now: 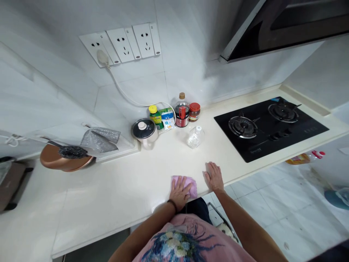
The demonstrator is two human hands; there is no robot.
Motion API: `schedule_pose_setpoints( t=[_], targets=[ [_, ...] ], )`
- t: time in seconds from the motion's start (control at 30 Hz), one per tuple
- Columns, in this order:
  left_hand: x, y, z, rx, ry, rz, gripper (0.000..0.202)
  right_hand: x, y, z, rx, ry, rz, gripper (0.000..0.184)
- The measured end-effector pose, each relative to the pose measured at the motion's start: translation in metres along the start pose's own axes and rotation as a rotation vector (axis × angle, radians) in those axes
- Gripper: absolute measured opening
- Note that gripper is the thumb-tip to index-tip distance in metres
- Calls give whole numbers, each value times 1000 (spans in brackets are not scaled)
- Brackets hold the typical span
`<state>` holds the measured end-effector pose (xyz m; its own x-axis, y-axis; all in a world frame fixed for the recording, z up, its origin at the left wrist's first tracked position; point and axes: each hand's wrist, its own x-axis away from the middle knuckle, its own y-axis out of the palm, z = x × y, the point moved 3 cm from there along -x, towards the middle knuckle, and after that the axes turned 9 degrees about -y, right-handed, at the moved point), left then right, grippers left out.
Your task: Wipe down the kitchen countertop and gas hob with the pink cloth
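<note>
My left hand (180, 193) lies flat, fingers spread, on a pink cloth (191, 183) near the front edge of the cream countertop (117, 189). My right hand (214, 176) rests flat on the bare counter just right of the cloth, fingers stretched out and holding nothing. A clear plastic bottle (195, 137) stands a little beyond both hands.
Against the wall stand a small white electric pot (144, 131), a green bottle (155, 115), a carton (167, 118), a dark sauce bottle (181, 110) and a red-lidded jar (194, 111). A black gas hob (269, 125) lies to the right. A copper pan with brush (65, 157) sits left.
</note>
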<state>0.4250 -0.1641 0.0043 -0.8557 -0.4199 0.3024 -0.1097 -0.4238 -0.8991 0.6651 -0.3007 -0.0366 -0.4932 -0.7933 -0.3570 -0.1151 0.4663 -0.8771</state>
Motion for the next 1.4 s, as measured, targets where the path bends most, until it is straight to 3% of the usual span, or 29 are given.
schedule_pose_setpoints(
  t=[0.13, 0.3, 0.73, 1.07, 1.23, 1.4],
  targets=[
    [-10, 1, 9, -16, 141, -36, 67, 1, 1, 1, -9, -5, -3, 63],
    [-39, -8, -7, -6, 15, 39, 65, 2, 2, 0, -1, -2, -10, 61],
    [-196, -92, -61, 5, -346, 67, 63, 4, 0, -5, -42, -14, -13, 68],
    [-297, -131, -63, 69, -447, 80, 65, 5, -3, -6, -65, -16, -49, 70],
    [-317, -137, -63, 98, -480, 89, 66, 4, -6, -7, -71, -9, -65, 69],
    [-302, -137, -74, 97, -498, 72, 65, 4, -6, -8, -70, -8, -70, 70]
  ],
)
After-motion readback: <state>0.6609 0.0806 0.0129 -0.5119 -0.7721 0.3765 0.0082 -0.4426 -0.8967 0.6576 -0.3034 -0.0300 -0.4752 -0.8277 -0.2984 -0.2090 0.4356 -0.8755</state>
